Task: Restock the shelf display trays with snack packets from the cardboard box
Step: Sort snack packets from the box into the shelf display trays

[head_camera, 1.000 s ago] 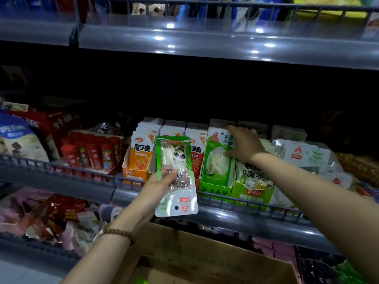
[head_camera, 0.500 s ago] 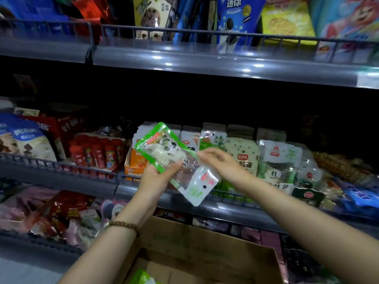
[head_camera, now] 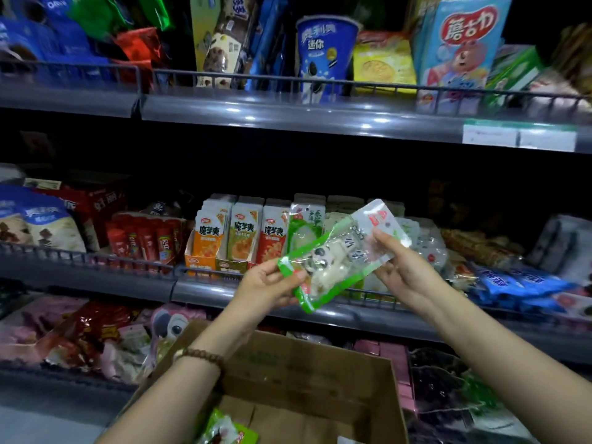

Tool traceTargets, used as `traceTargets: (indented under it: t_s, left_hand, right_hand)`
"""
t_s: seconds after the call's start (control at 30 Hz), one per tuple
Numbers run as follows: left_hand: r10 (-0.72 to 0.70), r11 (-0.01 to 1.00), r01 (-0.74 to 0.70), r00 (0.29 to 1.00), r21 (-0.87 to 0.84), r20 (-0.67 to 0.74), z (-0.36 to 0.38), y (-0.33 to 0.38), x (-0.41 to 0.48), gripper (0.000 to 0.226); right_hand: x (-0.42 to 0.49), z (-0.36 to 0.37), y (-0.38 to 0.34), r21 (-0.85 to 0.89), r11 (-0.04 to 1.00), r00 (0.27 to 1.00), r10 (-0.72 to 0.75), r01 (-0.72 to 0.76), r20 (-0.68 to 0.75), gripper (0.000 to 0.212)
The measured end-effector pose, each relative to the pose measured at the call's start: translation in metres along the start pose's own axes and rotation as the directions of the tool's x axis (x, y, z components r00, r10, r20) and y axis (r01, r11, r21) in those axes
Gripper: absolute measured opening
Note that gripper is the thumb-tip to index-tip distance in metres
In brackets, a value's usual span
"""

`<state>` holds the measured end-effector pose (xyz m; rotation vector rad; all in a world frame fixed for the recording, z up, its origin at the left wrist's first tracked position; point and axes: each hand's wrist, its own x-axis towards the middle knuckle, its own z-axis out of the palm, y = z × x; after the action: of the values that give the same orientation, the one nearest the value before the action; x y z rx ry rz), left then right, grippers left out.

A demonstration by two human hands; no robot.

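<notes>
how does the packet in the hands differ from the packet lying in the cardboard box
The held packet is aloft and tilted, pinched at its ends by the left hand and right hand; the box packet lies loose in the cardboard box, untouched. The held packet shows nearly whole; the box packet is cut by the frame edge. Both have green edging.

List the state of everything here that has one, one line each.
snack packet, tilted, held at both ends
left hand, pinches its green lower end
right hand, holds its white upper end
cardboard box, open, one green packet visible inside
display trays, filled with upright packets
</notes>
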<state>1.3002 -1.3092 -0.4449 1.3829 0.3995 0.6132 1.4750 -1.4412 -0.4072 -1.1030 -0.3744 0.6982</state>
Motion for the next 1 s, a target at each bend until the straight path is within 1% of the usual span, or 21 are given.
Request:
traceTargets:
  t_s: [0.03, 0.1, 0.17, 0.23, 0.27, 0.3, 0.37, 0.43, 0.5, 0.6, 0.73, 0.83, 0.9, 0.93, 1.0]
  left_hand:
    - [0.003, 1.0, -0.003, 1.0, -0.027, -0.007, 0.01, -0.002, 0.0, 0.028]
    - [0.008, 0.997, -0.009, 1.0, -0.074, -0.014, 0.03, -0.006, 0.003, 0.027]
    - [-0.002, 0.995, 0.002, 1.0, -0.098, 0.008, 0.051, -0.009, 0.007, 0.022]
    - [-0.006, 0.996, 0.009, 0.999, -0.086, 0.034, 0.071, -0.013, 0.013, 0.02]
    - [-0.005, 0.996, 0.009, 0.999, -0.085, 0.042, 0.081, -0.015, 0.016, 0.022]
    - [-0.012, 0.995, 0.016, 0.999, -0.096, 0.041, 0.088, -0.016, 0.019, 0.025]
    - [-0.004, 0.997, 0.007, 0.999, -0.08, 0.036, 0.099, -0.019, 0.027, 0.023]
    - [0.019, 1.0, -0.019, 1.0, 0.012, 0.019, 0.105, -0.024, 0.038, 0.019]
    - [0.053, 0.986, -0.053, 0.999, 0.161, 0.004, 0.109, -0.03, 0.051, 0.022]
    - [0.094, 0.948, -0.096, 0.995, 0.304, 0.023, 0.116, -0.038, 0.07, 0.038]
    - [0.114, 0.89, -0.146, 0.989, 0.431, 0.099, 0.125, -0.046, 0.095, 0.048]
    - [0.125, 0.842, -0.146, 0.989, 0.519, 0.075, 0.125, -0.054, 0.111, 0.053]
    - [0.161, 0.801, -0.176, 0.984, 0.572, 0.077, 0.124, -0.056, 0.12, 0.052]
    - [0.182, 0.797, -0.197, 0.98, 0.571, 0.084, 0.124, -0.056, 0.124, 0.049]
    - [0.218, 0.823, -0.228, 0.973, 0.52, 0.081, 0.124, -0.053, 0.131, 0.041]
  right_hand:
    - [-0.003, -0.006, 0.0, 0.025, 1.0, 1.0, 0.007, -0.007, 0.01, 0.012]
    - [-0.008, -0.016, 0.002, -0.029, 0.999, 0.997, 0.024, -0.022, 0.075, 0.015]
    - [-0.013, -0.027, 0.004, -0.165, 0.985, 0.989, 0.067, -0.044, 0.134, 0.024]
    - [-0.014, -0.038, 0.001, -0.28, 0.96, 0.99, 0.066, -0.028, 0.127, 0.041]
    - [-0.013, -0.043, -0.004, -0.309, 0.951, 0.994, 0.033, -0.001, 0.099, 0.043]
    - [-0.011, -0.05, -0.013, -0.332, 0.942, 0.997, -0.025, 0.047, 0.07, 0.038]
    - [-0.004, -0.065, -0.035, -0.394, 0.902, 0.98, -0.197, 0.177, -0.01, 0.02]
    - [0.007, -0.08, -0.057, -0.455, 0.846, 0.936, -0.345, 0.279, -0.065, 0.012]
    - [0.019, -0.091, -0.068, -0.502, 0.798, 0.915, -0.403, 0.334, -0.033, 0.011]
    - [0.041, -0.099, -0.063, -0.59, 0.73, 0.919, -0.39, 0.344, 0.054, 0.014]
    - [0.068, -0.097, -0.044, -0.668, 0.638, 0.907, -0.396, 0.383, 0.142, 0.018]
    - [0.083, -0.104, -0.036, -0.71, 0.585, 0.907, -0.377, 0.392, 0.189, 0.016]
    - [0.09, -0.11, -0.032, -0.758, 0.528, 0.917, -0.318, 0.383, 0.242, 0.016]
    - [0.091, -0.113, -0.03, -0.779, 0.494, 0.918, -0.288, 0.386, 0.272, 0.015]
    - [0.096, -0.117, -0.025, -0.824, 0.425, 0.922, -0.265, 0.374, 0.282, 0.016]
